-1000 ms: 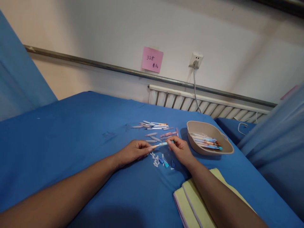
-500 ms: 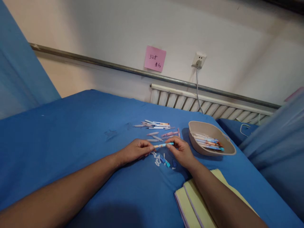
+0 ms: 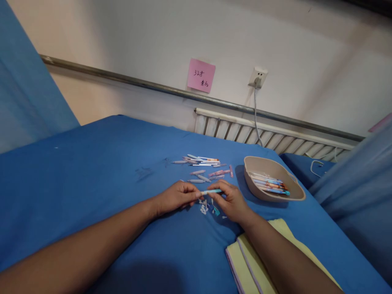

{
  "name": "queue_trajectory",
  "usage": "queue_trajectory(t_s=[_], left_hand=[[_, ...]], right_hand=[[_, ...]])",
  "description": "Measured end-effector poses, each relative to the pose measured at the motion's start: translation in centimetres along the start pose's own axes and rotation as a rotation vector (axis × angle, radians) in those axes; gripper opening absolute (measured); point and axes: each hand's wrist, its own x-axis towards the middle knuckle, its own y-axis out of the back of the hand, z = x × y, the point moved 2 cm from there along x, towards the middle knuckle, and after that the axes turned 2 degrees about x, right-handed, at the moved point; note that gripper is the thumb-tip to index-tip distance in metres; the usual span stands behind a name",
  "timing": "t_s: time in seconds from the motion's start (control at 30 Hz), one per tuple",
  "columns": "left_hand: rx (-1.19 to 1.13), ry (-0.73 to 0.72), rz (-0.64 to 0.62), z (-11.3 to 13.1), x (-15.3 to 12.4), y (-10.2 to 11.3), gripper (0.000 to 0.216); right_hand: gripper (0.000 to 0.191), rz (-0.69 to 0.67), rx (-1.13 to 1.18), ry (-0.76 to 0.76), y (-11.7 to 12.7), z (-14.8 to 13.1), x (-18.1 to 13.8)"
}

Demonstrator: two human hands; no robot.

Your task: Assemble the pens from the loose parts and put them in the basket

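Between my two hands a slim pen with a light blue barrel lies nearly level above the blue cloth. My left hand pinches its pale left end. Thumb and fingers of my right hand are closed on the blue right part. Just below are small white pieces and a few blue and teal pieces, partly hidden by my right hand. Behind my hands lie several grey pen barrels, pink pen parts and a heap of white refills and barrels.
A beige basket holding several pens stands to the right. A folded yellow towel lies under my right forearm. At the back are a radiator, a metal rail and a socket with a plugged-in cable.
My right hand has shifted slightly left and down along the pen, covering more of its right end. My left hand keeps its pinch. The loose parts behind lie as before.
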Motion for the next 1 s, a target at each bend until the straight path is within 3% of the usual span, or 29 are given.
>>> queue_trajectory(t_s=[0.27,0.43,0.53,0.63,0.77,0.87,0.93,1.0], left_hand=[[-0.136,-0.036,0.103,0.41,0.02,-0.46,0.038],[-0.154,0.106,0.164,0.22,0.22,-0.22,0.047],[-0.144,0.018,0.243,0.57,0.19,-0.13,0.033],[-0.219,-0.068,0.327,0.95,0.07,-0.18,0.04],[-0.205,0.086,0.239,0.43,0.2,-0.44,0.037],[-0.18,0.012,0.261,0.24,0.26,-0.24,0.029],[-0.203,-0.064,0.304,0.3,0.22,-0.09,0.034],[-0.214,-0.053,0.286,0.29,0.19,-0.12,0.037]], right_hand=[[0.012,0.025,-0.041,-0.058,-0.48,-0.18,-0.23],[0.012,0.083,-0.025,-0.071,-0.49,0.15,-0.33],[0.012,0.089,-0.028,-0.071,-0.57,0.2,-0.31],[0.013,0.104,-0.024,-0.082,-0.64,0.26,-0.32],[0.013,0.1,-0.058,-0.04,-0.59,0.13,-0.39],[0.011,0.089,-0.078,-0.027,-0.54,0.07,-0.38],[0.011,0.089,-0.077,-0.03,-0.51,0.04,-0.34],[0.011,0.092,-0.072,-0.031,-0.46,-0.05,-0.3]])
